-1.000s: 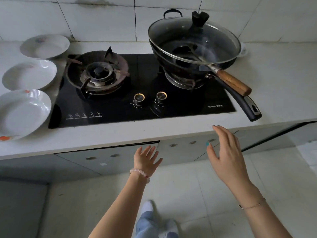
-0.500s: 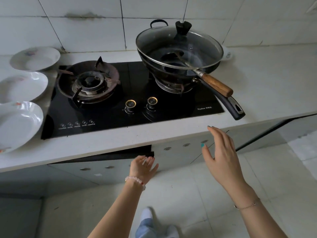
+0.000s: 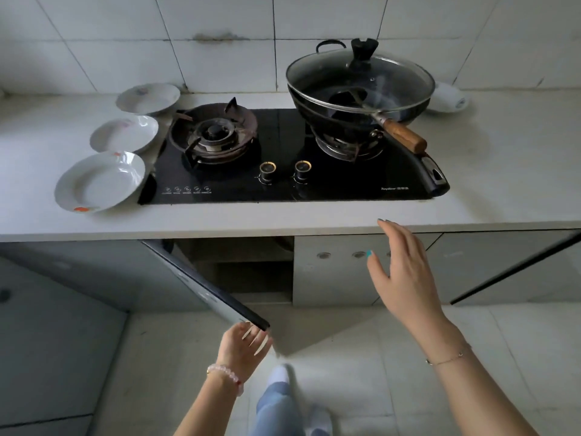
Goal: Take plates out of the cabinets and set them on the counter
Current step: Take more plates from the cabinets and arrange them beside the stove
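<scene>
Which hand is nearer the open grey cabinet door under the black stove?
Left. The left hand is right at the free edge of the open grey cabinet door; the right hand is raised off to its right, by the white counter's front edge.

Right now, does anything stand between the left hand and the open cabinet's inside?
Only the swung-out door, with the left hand at its outer edge; the opening beside it is unblocked. Its dark interior shows no contents.

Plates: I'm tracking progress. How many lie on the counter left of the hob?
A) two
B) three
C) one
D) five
B: a far plate, middle plate and near plate lie on the counter left of the hob.
</scene>
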`<control>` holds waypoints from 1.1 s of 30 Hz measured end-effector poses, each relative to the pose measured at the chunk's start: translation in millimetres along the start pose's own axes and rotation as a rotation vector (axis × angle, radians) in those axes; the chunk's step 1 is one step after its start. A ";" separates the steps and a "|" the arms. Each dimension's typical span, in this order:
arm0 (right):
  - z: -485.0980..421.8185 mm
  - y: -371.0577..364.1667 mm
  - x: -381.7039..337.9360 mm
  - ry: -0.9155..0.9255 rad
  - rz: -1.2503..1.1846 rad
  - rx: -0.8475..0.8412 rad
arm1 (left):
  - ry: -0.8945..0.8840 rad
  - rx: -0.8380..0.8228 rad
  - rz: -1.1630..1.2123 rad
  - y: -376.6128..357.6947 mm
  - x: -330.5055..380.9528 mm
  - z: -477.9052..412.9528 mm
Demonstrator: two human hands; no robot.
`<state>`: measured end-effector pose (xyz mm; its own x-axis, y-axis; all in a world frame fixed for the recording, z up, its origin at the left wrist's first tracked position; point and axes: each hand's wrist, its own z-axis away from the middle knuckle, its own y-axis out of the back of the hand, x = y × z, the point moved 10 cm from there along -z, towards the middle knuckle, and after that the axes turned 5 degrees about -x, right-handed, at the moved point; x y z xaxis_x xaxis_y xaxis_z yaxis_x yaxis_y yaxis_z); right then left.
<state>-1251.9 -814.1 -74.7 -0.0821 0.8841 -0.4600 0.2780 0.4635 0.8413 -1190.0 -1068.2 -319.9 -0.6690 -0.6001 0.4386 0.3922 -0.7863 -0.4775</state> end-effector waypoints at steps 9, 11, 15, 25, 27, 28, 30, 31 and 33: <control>28.6 5.9 -12.9 0.097 -0.045 -0.017 | -0.084 0.235 0.094 78.6 -10.4 37.3; 29.8 9.6 -17.8 0.114 -0.045 -0.013 | -0.112 0.319 0.049 99.6 -6.4 46.4; 31.9 11.9 -26.2 0.114 -0.042 -0.016 | -0.172 0.498 -0.011 137.2 6.4 63.9; 45.8 -11.2 -74.7 0.084 -0.043 -0.067 | -0.309 0.751 -0.192 209.6 48.0 95.2; 50.1 -11.8 -84.0 0.081 -0.040 -0.044 | -0.307 0.774 -0.197 226.9 56.3 100.4; 52.4 -12.4 -88.0 0.081 -0.039 -0.037 | -0.306 0.780 -0.205 235.4 61.1 103.4; 56.5 -13.7 -94.2 0.073 -0.036 -0.026 | -0.315 0.795 -0.214 254.6 73.7 110.0; 58.7 -14.4 -96.6 0.064 -0.033 -0.020 | -0.323 0.806 -0.215 265.2 81.2 113.8; 64.0 -16.5 -101.9 0.045 -0.030 -0.011 | -0.329 0.836 -0.214 287.8 97.0 122.3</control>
<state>-1186.9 -915.6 -59.9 -0.1336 0.8715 -0.4719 0.2642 0.4902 0.8306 -1064.7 -1370.7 -321.7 -0.6166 -0.3411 0.7096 0.6951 -0.6590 0.2872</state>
